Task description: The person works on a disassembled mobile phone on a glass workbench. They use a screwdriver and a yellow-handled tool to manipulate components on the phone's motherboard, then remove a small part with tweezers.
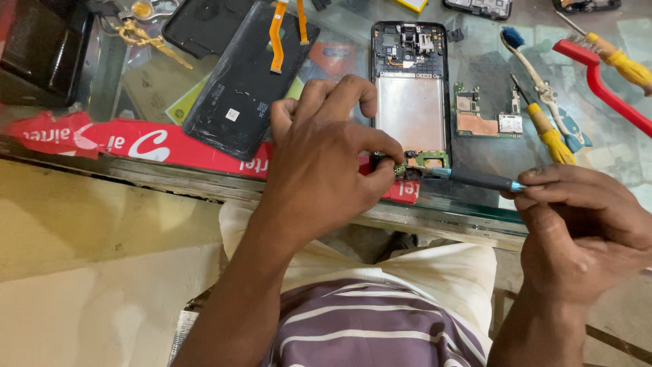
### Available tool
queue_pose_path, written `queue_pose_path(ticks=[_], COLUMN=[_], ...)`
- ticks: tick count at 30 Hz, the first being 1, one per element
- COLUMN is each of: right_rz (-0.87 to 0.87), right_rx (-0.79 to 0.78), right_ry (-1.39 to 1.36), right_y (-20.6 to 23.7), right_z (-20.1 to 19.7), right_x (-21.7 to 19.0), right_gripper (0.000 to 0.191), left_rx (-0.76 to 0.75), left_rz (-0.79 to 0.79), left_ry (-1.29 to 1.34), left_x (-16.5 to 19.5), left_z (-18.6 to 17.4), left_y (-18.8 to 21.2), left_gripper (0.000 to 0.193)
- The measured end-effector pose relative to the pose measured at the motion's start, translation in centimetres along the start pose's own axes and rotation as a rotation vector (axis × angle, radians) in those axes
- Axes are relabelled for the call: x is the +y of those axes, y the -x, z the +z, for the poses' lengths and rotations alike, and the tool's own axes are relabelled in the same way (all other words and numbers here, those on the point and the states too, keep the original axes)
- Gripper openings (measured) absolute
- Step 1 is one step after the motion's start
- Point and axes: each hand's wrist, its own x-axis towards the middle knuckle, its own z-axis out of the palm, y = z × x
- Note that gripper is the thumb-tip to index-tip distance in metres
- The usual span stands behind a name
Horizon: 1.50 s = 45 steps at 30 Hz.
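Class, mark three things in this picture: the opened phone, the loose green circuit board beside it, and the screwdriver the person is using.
opened phone [411, 102]: head view, on its silver middle plate.
green circuit board [481, 119]: head view, on its copper-coloured patch.
screwdriver [475, 179]: head view, on its dark shaft, near the right hand [587, 231].

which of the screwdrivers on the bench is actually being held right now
The dark-shafted screwdriver in the right hand; both yellow-handled ones lie untouched on the glass.

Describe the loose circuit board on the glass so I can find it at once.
Start at the opened phone lying in the middle of the glass counter. Just right of its frame lies the loose circuit board, left of the yellow-handled screwdriver. It is the only flat green board with copper patches lying separate from the phone.
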Motion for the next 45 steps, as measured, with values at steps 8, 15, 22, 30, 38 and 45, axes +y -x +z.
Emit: queue_pose_path(ticks=[8, 15, 22, 30, 38, 45], right_rz=[0.008, -0.009, -0.022, 0.001, -0.023, -0.036], right_rx=[-0.043, -0.075, -0.080, -0.059, -0.065, -0.055], right_ry=[0.080, 0.085, 0.107, 0.091, 0.129, 0.185], right_y=[0.06, 0.00, 0.07, 0.10, 0.14, 0.33], right_z=[0.06, -0.09, -0.14, -0.19, -0.25, -0.49], right_x=[-0.25, -0.01, 0.05, 0.02, -0.26, 0.00], right_gripper=[0.015, 0.011, 0.012, 0.009, 0.009, 0.009], left_rx=[-0.007, -0.006, -0.005, -0.003, -0.001, 0.009], left_rz=[-0.001, 0.000, 0.000, -0.012, -0.023, -0.031], left_ry=[0.032, 0.027, 0.030, 0.030, 0.013, 0.013], left_x=[-0.48, -0.75, -0.62, -0.46, -0.12, -0.04], left_z=[0.23, 0.34, 0.23, 0.16, 0.32, 0.31], left_y=[-0.09, 0.00, 0.00, -0.04, -0.08, -0.03], left_gripper=[0.010, 0.009, 0.010, 0.008, 0.008, 0.008])
